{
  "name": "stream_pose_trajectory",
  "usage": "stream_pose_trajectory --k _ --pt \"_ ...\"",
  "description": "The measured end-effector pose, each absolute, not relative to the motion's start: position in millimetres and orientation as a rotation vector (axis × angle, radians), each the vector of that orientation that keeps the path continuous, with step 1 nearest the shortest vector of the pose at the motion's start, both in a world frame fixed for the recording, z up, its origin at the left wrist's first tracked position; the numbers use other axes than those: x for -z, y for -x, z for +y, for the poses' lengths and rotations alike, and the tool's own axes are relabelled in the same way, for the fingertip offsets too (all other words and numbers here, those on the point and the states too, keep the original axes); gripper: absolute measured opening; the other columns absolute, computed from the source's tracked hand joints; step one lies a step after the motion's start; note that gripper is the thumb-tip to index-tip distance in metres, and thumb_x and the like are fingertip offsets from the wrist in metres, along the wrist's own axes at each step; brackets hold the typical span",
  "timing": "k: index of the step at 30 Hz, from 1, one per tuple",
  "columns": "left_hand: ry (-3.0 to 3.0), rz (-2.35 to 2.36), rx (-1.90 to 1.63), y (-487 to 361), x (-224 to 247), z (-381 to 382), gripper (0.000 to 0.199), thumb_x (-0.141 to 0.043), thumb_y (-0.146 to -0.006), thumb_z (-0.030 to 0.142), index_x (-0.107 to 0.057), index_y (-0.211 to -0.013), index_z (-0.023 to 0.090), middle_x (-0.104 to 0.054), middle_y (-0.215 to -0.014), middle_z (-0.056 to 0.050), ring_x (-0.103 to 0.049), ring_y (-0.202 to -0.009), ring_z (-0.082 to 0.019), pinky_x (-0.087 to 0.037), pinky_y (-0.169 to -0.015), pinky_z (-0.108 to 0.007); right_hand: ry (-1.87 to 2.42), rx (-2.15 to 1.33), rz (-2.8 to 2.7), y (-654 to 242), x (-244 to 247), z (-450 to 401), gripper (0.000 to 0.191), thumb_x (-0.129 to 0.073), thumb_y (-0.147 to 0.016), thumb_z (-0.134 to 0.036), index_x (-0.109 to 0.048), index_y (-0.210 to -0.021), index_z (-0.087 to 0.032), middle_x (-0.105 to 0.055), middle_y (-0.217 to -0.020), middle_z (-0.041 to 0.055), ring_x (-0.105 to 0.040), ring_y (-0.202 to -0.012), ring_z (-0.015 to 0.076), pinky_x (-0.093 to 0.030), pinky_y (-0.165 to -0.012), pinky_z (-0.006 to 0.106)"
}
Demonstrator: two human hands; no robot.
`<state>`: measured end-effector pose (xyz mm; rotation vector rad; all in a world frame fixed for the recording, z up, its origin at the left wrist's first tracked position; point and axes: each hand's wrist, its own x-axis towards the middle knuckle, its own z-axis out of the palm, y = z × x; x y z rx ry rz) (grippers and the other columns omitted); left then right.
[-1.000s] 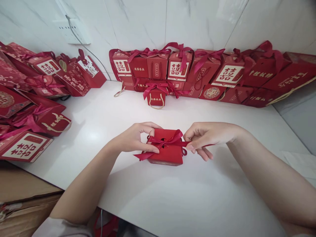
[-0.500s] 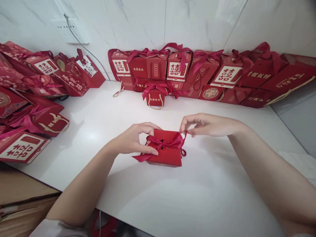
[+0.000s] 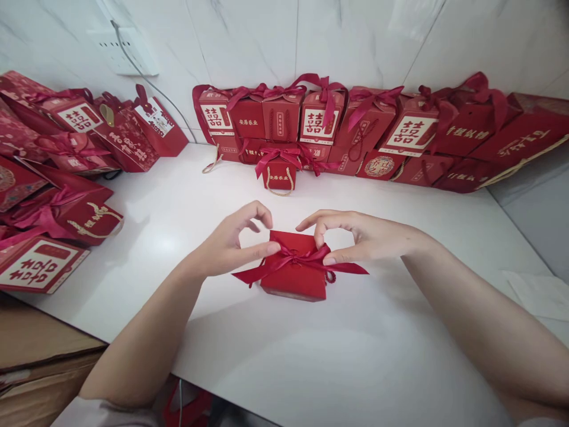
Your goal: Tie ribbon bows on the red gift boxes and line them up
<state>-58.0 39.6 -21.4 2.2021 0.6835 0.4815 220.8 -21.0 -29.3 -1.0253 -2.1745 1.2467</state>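
Observation:
A small red gift box sits on the white table in front of me, a dark red satin ribbon tied in a bow across its top. The ribbon's tails spread out to both sides. At the box's left edge is my left hand, its thumb touching the ribbon and its fingers curved apart from it. My right hand has thumb and forefinger closed on the bow's right loop; another finger reaches out over the box's far edge. A twisted dark red cord handle shows at the box's right side.
Red gift boxes stand stacked along the tiled wall, with one small box in front. More red boxes crowd the left side. Cardboard lies below the table's left edge. A cable hangs from a wall socket.
My left hand has loosened from the box and opened. My right hand has let go of the right ribbon tail, which now lies out to the right, and moved left onto the bow.

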Motion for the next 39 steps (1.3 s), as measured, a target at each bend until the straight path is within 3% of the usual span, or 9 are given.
stream_pose_trajectory --k 3,5,9,22,28,39 --pt "-2.267 0.829 -0.245 67 13 41 0.033 -0.061 -0.087 0.041 -0.057 -0.065 0.017 -0.057 -0.068 0.0 -0.048 -0.062 -0.01 -0.039 -0.06 -0.023 1.032 -1.272 -2.169 -221 30 -20 0.021 -0.071 -0.082 -0.042 -0.066 -0.085 -0.022 -0.054 -0.139 0.0058 -0.05 -0.127 0.0265 -0.033 -0.109 0.043" --pt "-2.207 0.788 -0.036 71 9 41 0.039 -0.061 -0.087 0.043 -0.056 -0.059 0.016 -0.054 -0.058 0.001 -0.044 -0.054 -0.009 -0.034 -0.053 -0.023 1.014 -1.319 -2.14 -221 31 -20 0.021 -0.069 -0.084 -0.043 -0.068 -0.083 -0.021 -0.051 -0.142 0.0059 -0.051 -0.127 0.0264 -0.034 -0.109 0.043" --pt "-2.087 0.689 0.037 66 7 35 0.037 -0.065 -0.084 0.044 -0.055 -0.063 0.016 -0.058 -0.059 0.001 -0.048 -0.055 -0.009 -0.036 -0.052 -0.022 0.957 -1.439 -2.036 -217 34 -20 0.025 -0.065 -0.087 -0.044 -0.072 -0.086 -0.02 -0.054 -0.14 0.008 -0.051 -0.128 0.0275 -0.036 -0.108 0.043" --pt "-1.953 0.571 0.049 60 14 36 0.036 -0.06 -0.088 0.037 -0.05 -0.061 0.015 -0.051 -0.058 0.001 -0.041 -0.054 -0.008 -0.032 -0.05 -0.022 0.851 -1.639 -1.792 -217 48 -14 0.03 -0.067 -0.086 -0.044 -0.067 -0.076 -0.016 -0.054 -0.139 0.0104 -0.059 -0.113 0.0237 -0.045 -0.099 0.042" --pt "-1.828 0.622 0.102 60 15 38 0.042 -0.064 -0.086 0.039 -0.045 -0.057 0.015 -0.044 -0.053 0.003 -0.037 -0.051 -0.006 -0.031 -0.049 -0.021 0.898 -1.631 -1.794 -216 48 -14 0.029 -0.066 -0.088 -0.043 -0.066 -0.077 -0.015 -0.056 -0.137 0.0102 -0.061 -0.11 0.022 -0.044 -0.098 0.039" --pt "-1.616 0.777 0.307 60 16 42 0.043 -0.075 -0.075 0.045 -0.052 -0.056 0.015 -0.051 -0.046 0.003 -0.044 -0.042 -0.006 -0.03 -0.039 -0.018 0.947 -1.452 -1.882 -206 49 -18 0.03 -0.07 -0.084 -0.036 -0.055 -0.066 -0.017 -0.063 -0.124 0.0076 -0.061 -0.106 0.0195 -0.044 -0.094 0.034"
